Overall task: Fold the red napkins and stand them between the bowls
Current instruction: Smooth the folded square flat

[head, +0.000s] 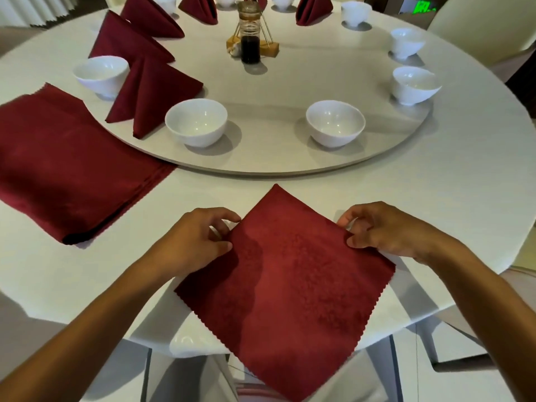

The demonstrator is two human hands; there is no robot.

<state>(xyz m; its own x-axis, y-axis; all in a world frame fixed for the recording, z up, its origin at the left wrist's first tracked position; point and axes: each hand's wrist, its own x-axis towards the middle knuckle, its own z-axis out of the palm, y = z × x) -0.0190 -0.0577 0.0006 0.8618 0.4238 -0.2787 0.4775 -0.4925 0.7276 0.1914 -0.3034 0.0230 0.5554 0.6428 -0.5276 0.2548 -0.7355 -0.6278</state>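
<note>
Round white counter [435, 227], near edge curves across the bottom, pale floor and chair parts below it. Red napkin [287, 288] lies flat as a diamond at the near edge, far corner pointing at the turntable, near corner hanging off the counter rim. Zigzag-cut hems, faint woven pattern, darker where a hand shadow falls. Left hand [200, 239] pinches the napkin's left corner, thumb and fingertips curled on the cloth edge. Right hand [377, 230] pinches the right corner the same way.

Left of that, a stack of flat napkins [66, 166] on the counter, one edge touching the turntable rim. Raised round turntable [275, 85] fills the middle. White bowls around its edge: two nearest [196, 121] and [335, 122], with open space between them. Folded napkin [150, 94] stands between the near-left bowl and the next bowl [100, 74]. More standing napkins [127, 42] and bowls [414, 84] ring the far side. Centre: glass bottle with dark liquid [250, 39] on a wooden stand. Pale chairs and curtain behind.
</note>
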